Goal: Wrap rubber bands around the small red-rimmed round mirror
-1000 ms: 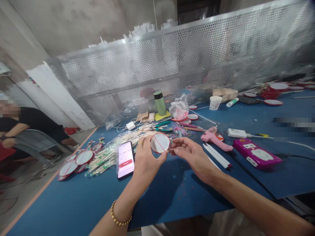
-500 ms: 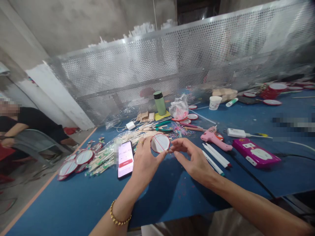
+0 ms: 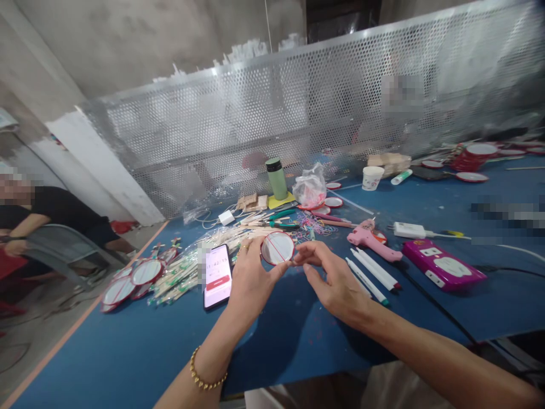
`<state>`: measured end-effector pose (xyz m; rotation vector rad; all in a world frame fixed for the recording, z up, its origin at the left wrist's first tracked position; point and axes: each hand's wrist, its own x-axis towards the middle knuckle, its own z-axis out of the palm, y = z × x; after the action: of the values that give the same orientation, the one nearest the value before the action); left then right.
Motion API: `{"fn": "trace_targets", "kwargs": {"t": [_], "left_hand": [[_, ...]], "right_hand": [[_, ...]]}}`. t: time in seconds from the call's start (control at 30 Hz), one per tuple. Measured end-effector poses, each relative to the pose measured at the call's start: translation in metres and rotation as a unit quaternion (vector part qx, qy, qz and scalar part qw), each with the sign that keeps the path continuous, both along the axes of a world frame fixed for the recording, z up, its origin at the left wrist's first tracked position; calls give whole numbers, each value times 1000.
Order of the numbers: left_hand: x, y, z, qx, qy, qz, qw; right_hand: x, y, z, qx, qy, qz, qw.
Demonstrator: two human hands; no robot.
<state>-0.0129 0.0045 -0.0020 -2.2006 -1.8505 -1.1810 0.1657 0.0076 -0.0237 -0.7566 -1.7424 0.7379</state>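
Observation:
A round white disc (image 3: pixel 276 249) with a red rim and a red line across it is tilted up above the table. My left hand (image 3: pixel 252 271) grips it by its left and lower edge, thumb along the bottom. At the disc's right edge is my right hand (image 3: pixel 326 275), fingers curved and thumb apart from them. Its fingertips come very close to the rim and my left thumb; whether they touch I cannot tell. Left of my left hand lies a lit phone (image 3: pixel 217 278). White marker pens (image 3: pixel 377 270) lie beyond my right hand.
More red-rimmed discs (image 3: pixel 147 272) lie at the left by bagged sticks (image 3: pixel 183 272). Pliers (image 3: pixel 279 225), colourful rubber bands (image 3: pixel 317 227) and a green bottle (image 3: pixel 276 179) are behind my hands. Rightward are a pink glue gun (image 3: pixel 374 243), a purple power strip (image 3: pixel 443 265) and cables.
My right hand has shifted very slightly, its thumb a little farther from the disc. The left hand and the disc stay almost where they were.

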Motion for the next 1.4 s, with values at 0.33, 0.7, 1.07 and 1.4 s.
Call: {"fn": "trace_targets", "kwargs": {"t": [0.33,0.7,1.07,1.4], "left_hand": [[-3,4,-3,14,11,-2,1000],[1,4,-2,22,10,1,1000],[1,1,1,14,8,-74,997],[6,-5,9,-23,29,-137,990]], "right_hand": [[0,0,2,-2,6,0,1000],[0,7,-2,-134,111,47,984],[-1,8,13,-338,244,83,905],[3,12,20,-387,289,92,871]]}}
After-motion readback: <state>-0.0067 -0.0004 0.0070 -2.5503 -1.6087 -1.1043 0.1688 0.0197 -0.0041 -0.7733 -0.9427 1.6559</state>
